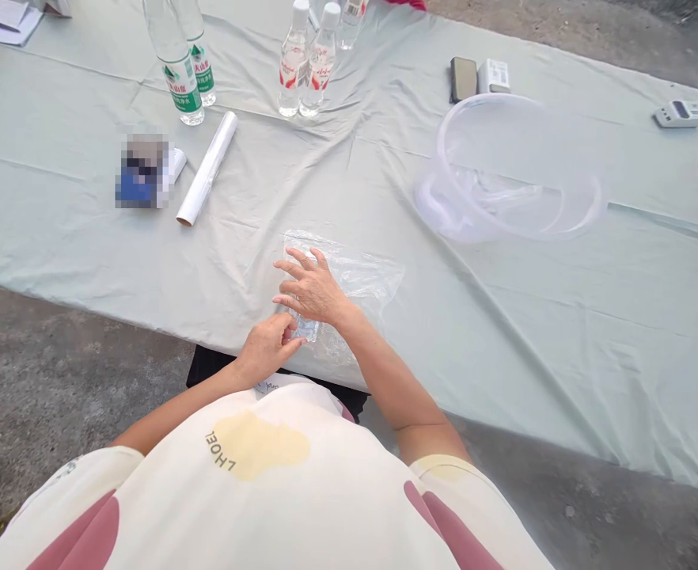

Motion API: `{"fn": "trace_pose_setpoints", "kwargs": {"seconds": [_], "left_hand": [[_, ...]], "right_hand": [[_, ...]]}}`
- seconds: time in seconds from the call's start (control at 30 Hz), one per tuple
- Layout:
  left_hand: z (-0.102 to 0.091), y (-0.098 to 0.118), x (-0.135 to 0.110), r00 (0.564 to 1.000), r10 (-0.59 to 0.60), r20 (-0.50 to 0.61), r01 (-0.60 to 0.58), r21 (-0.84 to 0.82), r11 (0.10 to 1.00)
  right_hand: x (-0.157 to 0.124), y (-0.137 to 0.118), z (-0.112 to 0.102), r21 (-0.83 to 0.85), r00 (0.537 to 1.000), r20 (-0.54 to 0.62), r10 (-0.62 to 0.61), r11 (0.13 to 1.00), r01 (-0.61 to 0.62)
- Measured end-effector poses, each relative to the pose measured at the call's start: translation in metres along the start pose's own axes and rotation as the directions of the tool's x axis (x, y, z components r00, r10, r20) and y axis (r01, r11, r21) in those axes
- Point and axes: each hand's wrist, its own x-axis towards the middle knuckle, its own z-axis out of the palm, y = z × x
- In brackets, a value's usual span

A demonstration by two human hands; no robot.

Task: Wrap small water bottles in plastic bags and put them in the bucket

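Note:
A thin sheet of clear plastic film [368, 273] lies crinkled on the cloth near the table's front edge. Under and between my hands is a small clear, bluish thing [309, 329], mostly covered, so its kind does not show. My left hand [264, 348] is closed at its near left corner, with thumb and curled fingers at the plastic. Above it, my right hand [312, 291] reaches across with fingers spread, palm down over the film and the small thing.
A roll of cling film [207, 169] lies left, beside a blurred-out item [141, 174]. Behind stand large water bottles [180, 87] and smaller bottles [293, 71]. To the right are a translucent plastic basin [453, 202], a dark case [464, 79], a white box [495, 75] and a small device [681, 114].

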Motion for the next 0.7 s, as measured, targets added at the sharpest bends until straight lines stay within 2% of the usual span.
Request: {"fn": "trace_pose_setpoints", "kwargs": {"seconds": [0.07,0.13,0.2,0.27,0.33,0.4,0.5,0.6,0.7], "left_hand": [[0.006,0.005,0.002,0.997,0.069,0.035,-0.071,0.062,0.996],[0.011,0.01,0.004,0.989,0.126,0.075,-0.134,0.12,0.984],[0.016,0.017,0.007,0.977,0.169,0.129,-0.189,0.167,0.968],[0.02,0.025,0.01,0.958,0.2,0.206,-0.242,0.208,0.948],[0.023,0.036,0.013,0.928,0.219,0.301,-0.297,0.246,0.923],[0.026,0.049,0.015,0.89,0.223,0.397,-0.35,0.281,0.894],[0.036,0.071,0.021,0.829,0.198,0.523,-0.415,0.338,0.845],[0.051,0.088,0.03,0.76,0.18,0.624,-0.496,0.378,0.782],[0.072,0.098,0.038,0.673,0.202,0.712,-0.6,0.365,0.712]], "right_hand": [[-0.009,0.007,0.005,0.005,0.994,-0.085,0.068,0.998,-0.068],[-0.022,0.011,0.011,0.035,0.96,-0.211,0.185,0.983,-0.181],[-0.037,0.012,0.016,0.097,0.891,-0.343,0.297,0.955,-0.281],[-0.052,0.011,0.021,0.191,0.804,-0.457,0.382,0.924,-0.331],[-0.064,0.01,0.025,0.289,0.718,-0.52,0.462,0.887,-0.361],[-0.075,0.009,0.027,0.361,0.656,-0.531,0.536,0.844,-0.397],[-0.089,0.012,0.023,0.402,0.608,-0.526,0.594,0.804,-0.439],[-0.103,0.019,0.015,0.391,0.593,-0.511,0.622,0.783,-0.484],[-0.117,0.029,0.007,0.407,0.613,-0.41,0.676,0.737,-0.54]]}}
